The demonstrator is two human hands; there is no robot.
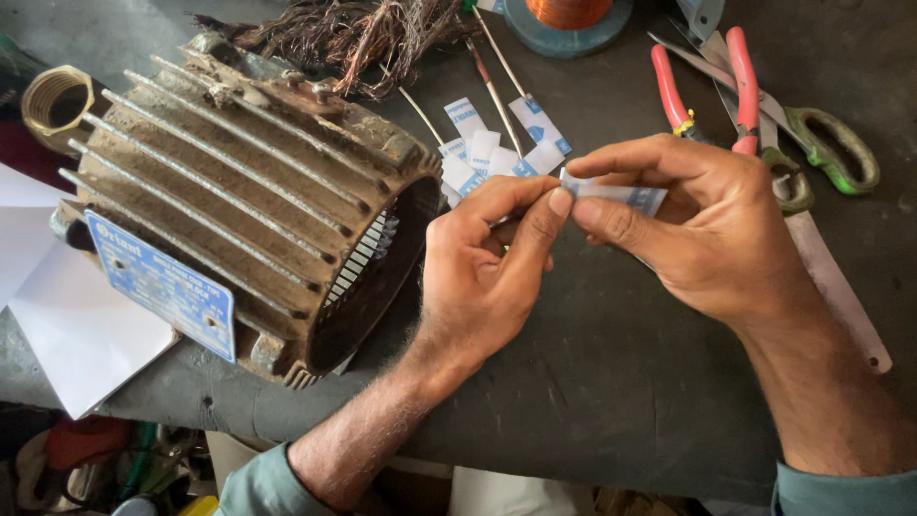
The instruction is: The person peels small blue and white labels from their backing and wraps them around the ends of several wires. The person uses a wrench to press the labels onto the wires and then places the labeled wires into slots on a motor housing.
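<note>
From my remote seat I see both hands raised a little over the dark grey bench (611, 382), the left hand (482, 277) and right hand (707, 229) each with fingers pinched shut on opposite ends of one small white-and-blue paper strip (616, 194), held level between them. Just left of the left hand lies a rusty, finned cast-metal motor housing (239, 191) on its side, open end toward the hands, with more white-and-blue paper strips (497, 143) piled on the bench behind it. Red-handled pliers (702, 86) and green-handled scissors (821, 143) rest beyond the right hand.
</note>
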